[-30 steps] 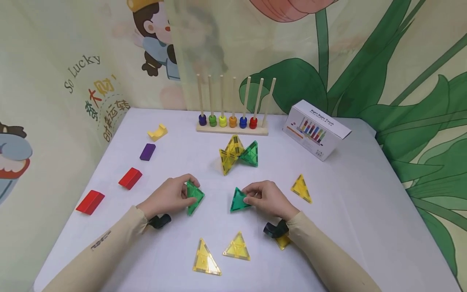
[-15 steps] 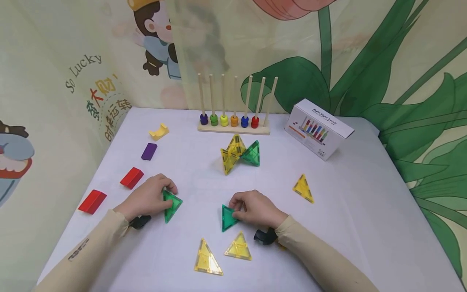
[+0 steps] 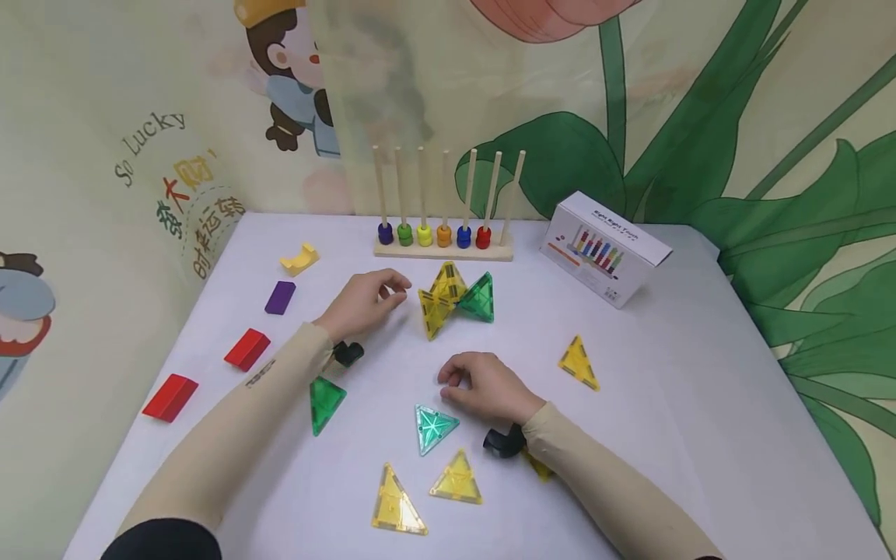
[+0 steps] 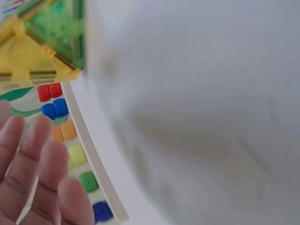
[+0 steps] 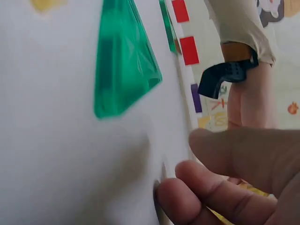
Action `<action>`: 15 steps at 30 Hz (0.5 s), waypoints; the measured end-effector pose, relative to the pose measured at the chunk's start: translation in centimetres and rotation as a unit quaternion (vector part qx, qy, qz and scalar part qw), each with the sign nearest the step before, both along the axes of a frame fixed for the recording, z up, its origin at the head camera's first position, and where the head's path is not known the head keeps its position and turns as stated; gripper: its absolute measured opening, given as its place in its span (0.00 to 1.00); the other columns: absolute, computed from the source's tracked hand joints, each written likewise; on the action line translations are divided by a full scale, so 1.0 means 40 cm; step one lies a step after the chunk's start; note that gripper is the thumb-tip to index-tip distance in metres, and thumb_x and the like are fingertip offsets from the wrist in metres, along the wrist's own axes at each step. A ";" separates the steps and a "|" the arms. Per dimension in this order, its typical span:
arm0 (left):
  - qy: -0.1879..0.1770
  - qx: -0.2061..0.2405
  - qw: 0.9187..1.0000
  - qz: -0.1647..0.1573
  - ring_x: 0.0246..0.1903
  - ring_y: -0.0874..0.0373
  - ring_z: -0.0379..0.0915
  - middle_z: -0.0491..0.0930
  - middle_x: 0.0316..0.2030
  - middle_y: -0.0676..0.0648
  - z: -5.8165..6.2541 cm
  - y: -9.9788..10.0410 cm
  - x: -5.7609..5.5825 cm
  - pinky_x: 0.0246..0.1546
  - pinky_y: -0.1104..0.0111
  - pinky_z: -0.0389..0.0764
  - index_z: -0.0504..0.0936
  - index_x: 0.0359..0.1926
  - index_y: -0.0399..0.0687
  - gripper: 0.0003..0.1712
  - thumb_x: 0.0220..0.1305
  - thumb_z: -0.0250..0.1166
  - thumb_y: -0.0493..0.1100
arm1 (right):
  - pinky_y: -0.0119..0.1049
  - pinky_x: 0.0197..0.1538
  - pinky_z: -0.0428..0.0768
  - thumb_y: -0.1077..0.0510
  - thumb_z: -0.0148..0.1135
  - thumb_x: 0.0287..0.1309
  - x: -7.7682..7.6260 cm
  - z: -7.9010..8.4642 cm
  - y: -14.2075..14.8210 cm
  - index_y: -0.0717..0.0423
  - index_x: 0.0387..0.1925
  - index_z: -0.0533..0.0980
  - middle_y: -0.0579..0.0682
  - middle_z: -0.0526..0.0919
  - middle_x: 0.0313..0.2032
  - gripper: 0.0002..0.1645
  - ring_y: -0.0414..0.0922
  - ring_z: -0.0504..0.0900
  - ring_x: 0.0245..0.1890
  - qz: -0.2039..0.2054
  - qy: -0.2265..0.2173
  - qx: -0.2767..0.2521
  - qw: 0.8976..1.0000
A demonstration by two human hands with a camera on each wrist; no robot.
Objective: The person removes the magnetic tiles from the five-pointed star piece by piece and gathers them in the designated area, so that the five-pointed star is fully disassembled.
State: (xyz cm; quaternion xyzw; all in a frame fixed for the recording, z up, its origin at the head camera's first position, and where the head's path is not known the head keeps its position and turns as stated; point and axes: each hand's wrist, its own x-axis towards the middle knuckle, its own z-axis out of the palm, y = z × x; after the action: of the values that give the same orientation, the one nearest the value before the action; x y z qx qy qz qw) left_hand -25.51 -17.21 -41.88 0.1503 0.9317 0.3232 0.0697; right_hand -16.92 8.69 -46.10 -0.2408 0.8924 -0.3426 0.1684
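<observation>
My left hand (image 3: 365, 300) holds nothing, its fingers relaxed just left of a joined group of yellow magnetic tiles (image 3: 438, 302) and a green tile (image 3: 479, 298). In the left wrist view its fingers (image 4: 51, 159) spread loosely below that group (image 4: 28, 56). My right hand (image 3: 490, 386), also holding nothing, hovers with loosely bent fingers over the middle of the table. Beside it a teal triangular tile (image 3: 434, 428) lies flat; the right wrist view shows this tile (image 5: 124, 65) apart from the fingertips. Another green triangular tile (image 3: 326, 404) lies under the left forearm's edge.
Yellow triangular tiles (image 3: 456, 479) lie near the front, one (image 3: 578, 364) further right, and one partly under the right wrist. Red blocks (image 3: 247, 350), a purple block (image 3: 280, 297) and a yellow arch (image 3: 299, 260) line the left. Behind stand a peg rack (image 3: 442, 249) and a white box (image 3: 603, 247).
Both hands have let go of their green tiles, which now lie on the table. My left hand has moved forward and right to the tile group; the right hand has lifted slightly away.
</observation>
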 end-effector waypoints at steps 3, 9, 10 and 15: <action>-0.001 0.031 0.999 -0.013 0.51 0.48 0.79 0.85 0.57 0.43 -0.006 0.019 -0.053 0.55 0.56 0.79 0.81 0.62 0.44 0.18 0.78 0.60 0.44 | 0.31 0.40 0.74 0.56 0.71 0.64 -0.025 -0.008 -0.004 0.46 0.43 0.84 0.40 0.83 0.33 0.06 0.39 0.76 0.33 -0.031 0.003 -0.012 0.999; -0.051 0.056 0.995 -0.061 0.60 0.46 0.78 0.83 0.61 0.42 -0.020 0.039 -0.115 0.66 0.52 0.76 0.81 0.62 0.47 0.18 0.77 0.61 0.45 | 0.33 0.39 0.75 0.53 0.71 0.64 -0.063 -0.010 -0.026 0.49 0.46 0.84 0.42 0.84 0.33 0.10 0.40 0.77 0.33 -0.081 -0.002 -0.027 0.996; -0.059 0.056 0.994 -0.067 0.61 0.47 0.77 0.83 0.61 0.42 -0.021 0.044 -0.122 0.66 0.52 0.75 0.81 0.62 0.47 0.17 0.77 0.61 0.45 | 0.33 0.39 0.75 0.52 0.71 0.64 -0.069 -0.009 -0.029 0.49 0.46 0.84 0.43 0.84 0.33 0.11 0.40 0.77 0.33 -0.092 -0.005 -0.026 0.995; -0.066 0.059 0.993 -0.084 0.58 0.47 0.78 0.85 0.57 0.43 -0.020 0.075 -0.143 0.65 0.52 0.75 0.83 0.58 0.46 0.15 0.75 0.63 0.44 | 0.34 0.37 0.75 0.47 0.73 0.62 -0.094 -0.001 -0.031 0.50 0.47 0.84 0.43 0.84 0.31 0.16 0.42 0.78 0.31 -0.148 -0.010 -0.021 0.989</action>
State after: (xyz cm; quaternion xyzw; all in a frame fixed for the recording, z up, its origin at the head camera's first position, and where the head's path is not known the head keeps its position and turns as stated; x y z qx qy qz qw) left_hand -31.24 -14.20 -42.66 0.2105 0.8885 0.3795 0.1492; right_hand -20.68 7.43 -46.16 -0.1065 0.9091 -0.3846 0.1199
